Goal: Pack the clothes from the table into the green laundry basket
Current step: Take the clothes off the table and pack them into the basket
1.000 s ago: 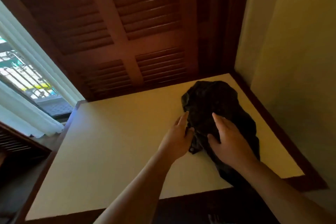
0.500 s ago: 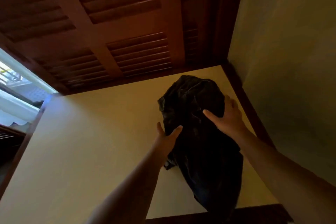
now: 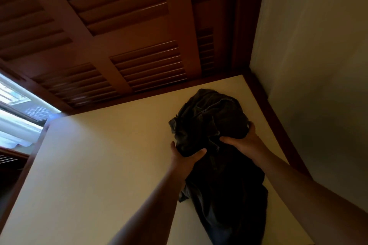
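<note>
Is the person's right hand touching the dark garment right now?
Touching. The head view shows the right hand gripping the dark garment, with the thumb and fingers curled round a bunched part of the cloth.

My bare forearms stretch forward, the left entering from 7 o'clock and the right from 4 o'clock. My left hand [image 3: 186, 158] grips the dark crumpled cloth garment [image 3: 209, 117] at its 7 o'clock edge. My right hand [image 3: 247, 141] clutches it at 4 o'clock, fingers curled round.
</note>
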